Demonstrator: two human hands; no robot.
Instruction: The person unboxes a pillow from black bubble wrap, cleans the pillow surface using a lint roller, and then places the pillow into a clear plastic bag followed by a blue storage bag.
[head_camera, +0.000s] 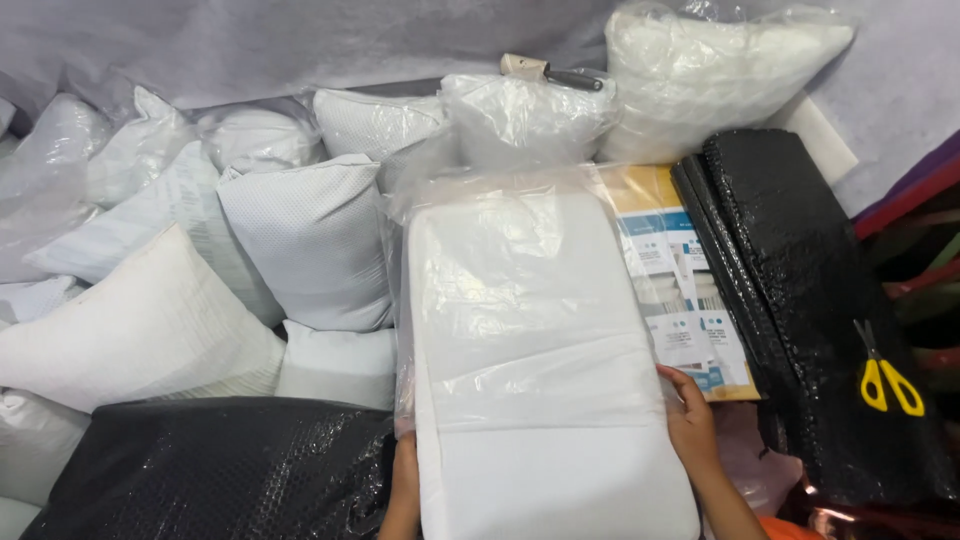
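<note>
Your left hand (404, 490) grips the lower left edge of the white foam pillow (540, 380), fingers tucked behind it, and your right hand (690, 420) clasps its right edge, fingers wrapped over the side. The pillow sits in the centre of the frame, its upper part inside a clear plastic bag (500, 215), its lower end bare.

The film looks thin and already wrinkled; if you force the foam in crooked, a corner could catch and split the bag. The plastic is slick too, so the pillow might slide out of your grasp toward the black bubble wrap (220, 470) at lower left. To the right, the printed leaflet (665, 270) lies partly under the pillow and could crease if you drag it. The yellow scissors (885, 375) on the black padded roll (800, 300) at far right could get knocked off by a wide elbow.
</note>
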